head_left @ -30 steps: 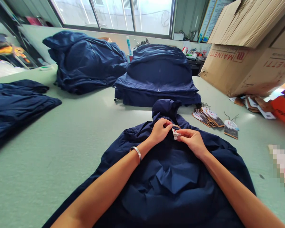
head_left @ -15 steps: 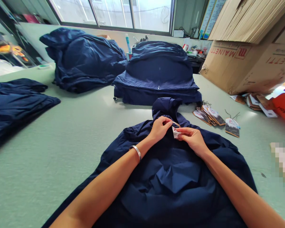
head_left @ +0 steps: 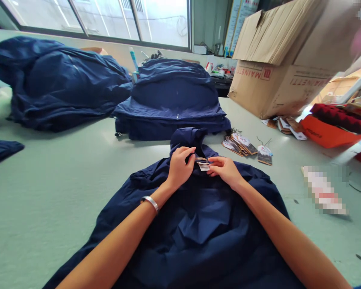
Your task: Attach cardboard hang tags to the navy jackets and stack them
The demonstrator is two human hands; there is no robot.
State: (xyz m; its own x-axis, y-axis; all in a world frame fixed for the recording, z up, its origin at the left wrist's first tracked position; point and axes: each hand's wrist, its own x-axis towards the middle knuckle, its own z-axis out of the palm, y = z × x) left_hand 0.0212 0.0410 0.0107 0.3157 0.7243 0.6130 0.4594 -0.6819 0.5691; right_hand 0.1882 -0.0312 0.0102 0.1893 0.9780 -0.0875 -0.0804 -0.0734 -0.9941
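A navy hooded jacket [head_left: 195,224] is spread on the table, its hood [head_left: 185,138] pointing away from me. At the neck, a white care label [head_left: 203,166] sticks out below a pale hanger loop [head_left: 201,159]. My left hand [head_left: 180,166], with a silver bracelet at the wrist, has its fingers closed on the collar at the loop's left end; exactly what lies between the fingertips is partly hidden. On the other side, my right hand [head_left: 225,169] pinches the label's right edge, close to the loop's right end.
Beyond the hood lies a stack of navy jackets [head_left: 174,96], with another pile [head_left: 63,84] to its left. Hang tags [head_left: 240,144] with black strings and one single tag [head_left: 264,155] lie right of the hood. A cardboard box [head_left: 267,84] stands back right, near an orange bag [head_left: 327,132].
The view has swung right, so everything sits further left. The label has turned flatter, its face less toward me. My left fingers have shifted, while both hands remain at the neck.
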